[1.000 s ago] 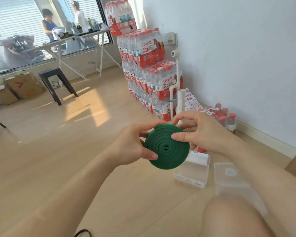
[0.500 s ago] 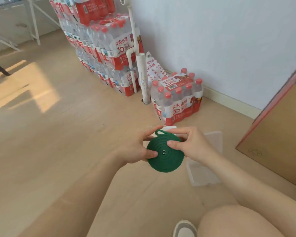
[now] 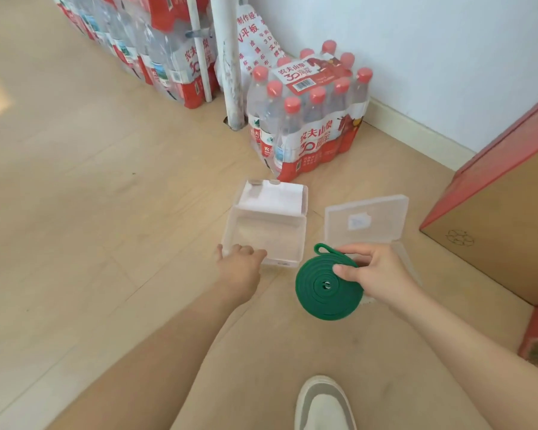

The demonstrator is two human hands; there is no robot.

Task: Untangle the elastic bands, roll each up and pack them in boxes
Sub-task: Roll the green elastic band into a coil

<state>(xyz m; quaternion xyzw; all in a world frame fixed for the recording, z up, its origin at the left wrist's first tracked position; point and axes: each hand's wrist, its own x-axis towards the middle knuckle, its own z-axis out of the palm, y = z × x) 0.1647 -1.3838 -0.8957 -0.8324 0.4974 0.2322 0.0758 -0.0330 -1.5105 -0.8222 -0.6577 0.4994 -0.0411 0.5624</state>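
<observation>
Head, right hand: I pinch coiled band.
left hand: touches box rim, grip unclear.
tip: lower coil flat, 10 o'clock.

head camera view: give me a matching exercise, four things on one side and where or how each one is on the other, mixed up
Things
1. green band
2. left hand
3. pack of bottles
4. shoe

Place or state
a. at the bottom edge of the view
b. rolled into a flat coil, pinched by the right hand
c. fingers curled on the near rim of the left box, which is open
d. standing on the floor by the wall, behind the boxes

Pairs: 1-b, 2-c, 3-d, 4-a
</observation>
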